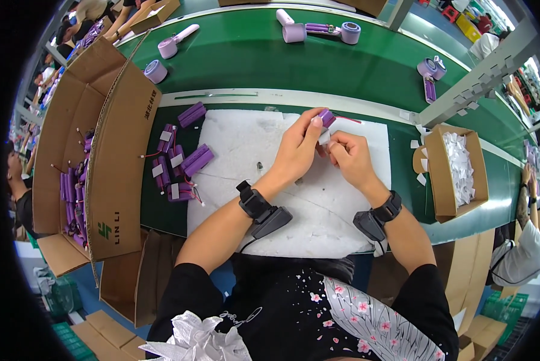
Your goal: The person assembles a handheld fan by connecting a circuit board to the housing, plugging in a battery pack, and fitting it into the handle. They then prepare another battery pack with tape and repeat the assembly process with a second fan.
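Observation:
My left hand (299,145) is closed round a purple battery pack (326,117), whose red wire sticks out to the right. A small white square pad (325,138) shows just below the pack, between the hands. My right hand (350,157) pinches at the edge of this pad; its fingertips are partly hidden. Both hands are above a white foam sheet (234,156). Left of the sheet lie several purple battery packs (198,160), some bearing white square pads (177,160) and loose wires.
At left stands a tall cardboard box (116,150) holding many purple packs. A smaller carton (444,201) of white pads sits at right. Beyond a pale rail (294,96), lilac round-headed device parts (294,32) lie on a green belt (240,60). A metal post (462,84) rises at right.

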{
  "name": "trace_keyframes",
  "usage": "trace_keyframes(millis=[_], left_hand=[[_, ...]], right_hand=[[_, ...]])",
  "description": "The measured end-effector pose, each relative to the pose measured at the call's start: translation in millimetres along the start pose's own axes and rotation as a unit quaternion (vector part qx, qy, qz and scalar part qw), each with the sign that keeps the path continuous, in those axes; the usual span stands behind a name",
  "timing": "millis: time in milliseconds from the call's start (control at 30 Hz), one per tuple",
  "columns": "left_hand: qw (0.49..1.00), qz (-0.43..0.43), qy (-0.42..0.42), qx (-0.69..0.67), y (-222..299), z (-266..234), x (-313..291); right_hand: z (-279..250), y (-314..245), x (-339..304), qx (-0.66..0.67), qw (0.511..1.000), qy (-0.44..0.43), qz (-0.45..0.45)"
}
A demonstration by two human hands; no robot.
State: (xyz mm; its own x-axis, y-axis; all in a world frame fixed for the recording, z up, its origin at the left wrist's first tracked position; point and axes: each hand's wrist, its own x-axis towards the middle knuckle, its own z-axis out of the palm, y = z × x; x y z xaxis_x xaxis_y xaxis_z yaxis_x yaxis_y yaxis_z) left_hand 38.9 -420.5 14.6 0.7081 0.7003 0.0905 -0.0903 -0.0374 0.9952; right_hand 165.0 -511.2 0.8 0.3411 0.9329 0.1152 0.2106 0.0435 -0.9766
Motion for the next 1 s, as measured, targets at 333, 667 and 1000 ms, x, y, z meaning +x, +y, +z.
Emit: trace_keyframes(millis=[333, 667, 1000], left_hand=[[0.998, 0.034, -0.010, 0.043, -0.5, 0.5, 2.8], [0.999, 0.002, -0.044, -0.004, 3.9, 0.4, -0.2], [1.000, -0.001, -0.009, 0.012, 3.2, 0.7, -0.7]], right_hand=[[-0.1, -3.3, 1.5, 0.000, 1.000, -0.001, -0.005], [3.7, -13.0, -0.5, 0.027, 1.000, 0.003, 0.001], [2.1, -4.3, -0.7, -0.008, 1.000, 0.007, -0.007]])
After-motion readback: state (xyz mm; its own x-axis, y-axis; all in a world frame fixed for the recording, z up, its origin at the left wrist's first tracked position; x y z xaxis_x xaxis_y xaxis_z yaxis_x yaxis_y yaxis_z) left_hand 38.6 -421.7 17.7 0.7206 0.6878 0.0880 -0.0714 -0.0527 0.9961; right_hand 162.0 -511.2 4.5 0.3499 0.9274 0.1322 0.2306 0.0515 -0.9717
